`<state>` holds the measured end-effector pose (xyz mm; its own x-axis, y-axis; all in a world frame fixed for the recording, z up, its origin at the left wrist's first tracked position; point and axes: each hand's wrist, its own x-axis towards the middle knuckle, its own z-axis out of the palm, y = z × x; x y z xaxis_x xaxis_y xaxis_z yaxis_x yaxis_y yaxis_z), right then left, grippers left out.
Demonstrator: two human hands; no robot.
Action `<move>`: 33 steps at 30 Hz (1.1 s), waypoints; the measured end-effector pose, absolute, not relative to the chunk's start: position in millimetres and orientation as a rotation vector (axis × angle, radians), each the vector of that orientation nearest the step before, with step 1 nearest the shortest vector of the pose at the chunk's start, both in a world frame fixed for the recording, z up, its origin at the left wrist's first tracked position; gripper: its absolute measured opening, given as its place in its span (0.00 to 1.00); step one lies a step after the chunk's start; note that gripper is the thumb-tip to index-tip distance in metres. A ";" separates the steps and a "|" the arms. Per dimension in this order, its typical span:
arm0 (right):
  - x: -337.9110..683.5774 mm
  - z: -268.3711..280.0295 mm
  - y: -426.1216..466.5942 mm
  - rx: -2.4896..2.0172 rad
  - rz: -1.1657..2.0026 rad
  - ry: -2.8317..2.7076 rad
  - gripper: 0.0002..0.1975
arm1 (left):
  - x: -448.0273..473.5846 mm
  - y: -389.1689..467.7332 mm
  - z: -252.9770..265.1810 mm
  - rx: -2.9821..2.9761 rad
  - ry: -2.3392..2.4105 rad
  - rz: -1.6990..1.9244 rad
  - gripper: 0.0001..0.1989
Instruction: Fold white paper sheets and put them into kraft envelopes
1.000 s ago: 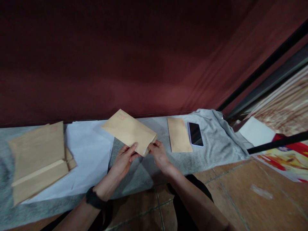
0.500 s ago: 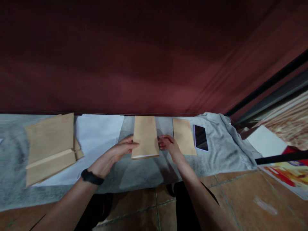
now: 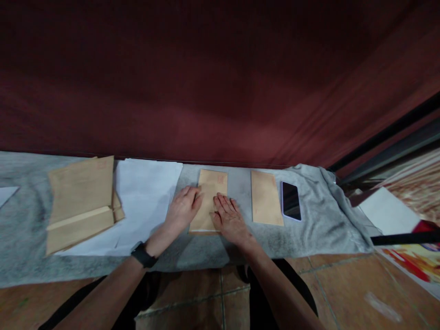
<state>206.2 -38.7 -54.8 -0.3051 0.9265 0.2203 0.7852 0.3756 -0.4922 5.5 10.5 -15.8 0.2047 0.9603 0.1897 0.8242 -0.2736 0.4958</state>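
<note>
A brown paper envelope [image 3: 209, 183] lies flat on the grey cloth in front of me, its short open end towards me with a thin white strip showing there. Spread flat, my right hand [image 3: 229, 219] presses on the envelope's right half. My left hand [image 3: 183, 210] rests at its left edge, fingers bent and a little apart, fingertips touching the paper. A second brown envelope [image 3: 267, 199] lies to the right of my right hand. Left of my left hand is a stack of white paper sheets [image 3: 147, 188].
Several larger brown envelopes [image 3: 82, 188] overlap the sheets at the left. A phone [image 3: 291, 200] lies right of the second envelope. The grey cloth [image 3: 318, 211] covers a narrow surface against a dark red panel [image 3: 220, 114]. Tiled floor [image 3: 185, 298] shows below.
The middle envelope has come down flat onto the cloth. My right hand has moved left from beside it onto its face. My left hand has shifted from gripping its edge to resting on it.
</note>
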 end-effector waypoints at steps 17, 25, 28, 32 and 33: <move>220.0 -32.4 -28.3 -1.271 0.637 -2.311 0.24 | 51.6 67.1 -59.5 2.582 1.211 0.329 0.29; 220.9 -22.5 -28.3 -1.301 0.757 -2.193 0.20 | 57.3 90.8 -58.2 2.664 1.149 0.274 0.29; 221.0 -16.8 -28.8 -1.316 0.791 -2.157 0.18 | 54.8 83.0 -60.3 2.644 1.144 0.287 0.29; 221.2 -15.4 -28.8 -1.264 0.831 -2.111 0.16 | 50.8 68.0 -61.6 2.612 1.146 0.310 0.28; 221.4 -16.0 -28.7 -1.257 0.853 -2.089 0.15 | 49.5 64.3 -61.1 2.615 1.139 0.303 0.28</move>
